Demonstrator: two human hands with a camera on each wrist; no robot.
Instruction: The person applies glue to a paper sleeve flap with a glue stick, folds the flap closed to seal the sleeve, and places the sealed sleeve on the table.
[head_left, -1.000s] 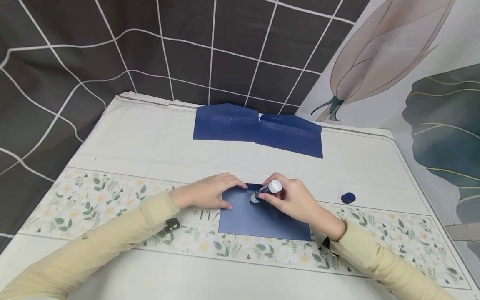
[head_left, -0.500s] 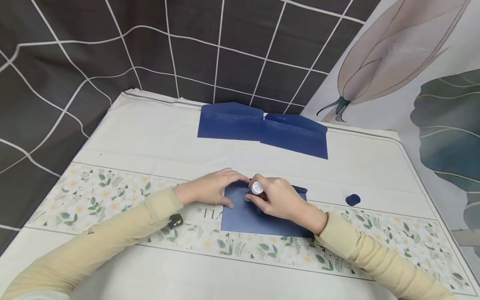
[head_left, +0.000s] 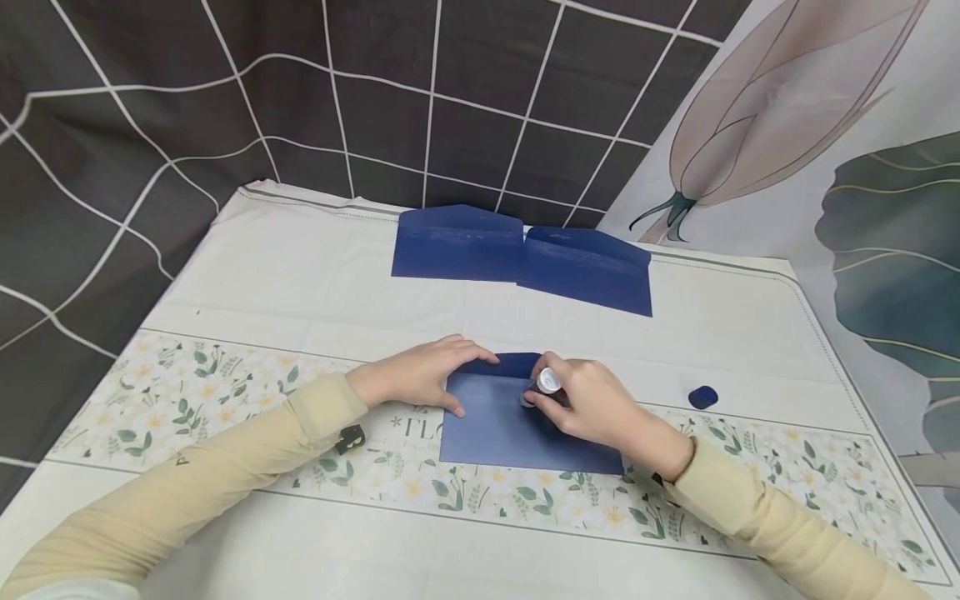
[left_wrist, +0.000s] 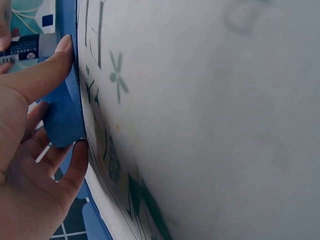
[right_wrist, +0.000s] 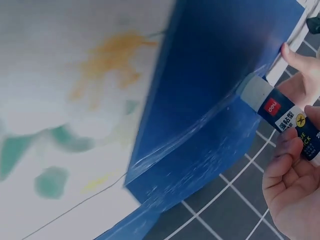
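A blue paper envelope lies on the table, its darker flap folded out away from the person. My left hand rests at its left end, thumb on the body and fingers by the flap; the left wrist view shows the thumb along the edge. My right hand grips a glue stick, tilted with its tip at the fold line. In the right wrist view, the uncapped glue stick has a white collar and dark label, and shiny streaks run along the fold and flap.
A dark blue cap lies right of the right hand. Two more blue envelopes, one on the left and one on the right, lie flaps out at the table's back edge. A white cloth with a floral band covers the table.
The right hand first slid the glue stick left toward the left hand, then back right along the fold. More of the flap shows now between the hands. The left hand has stayed in place.
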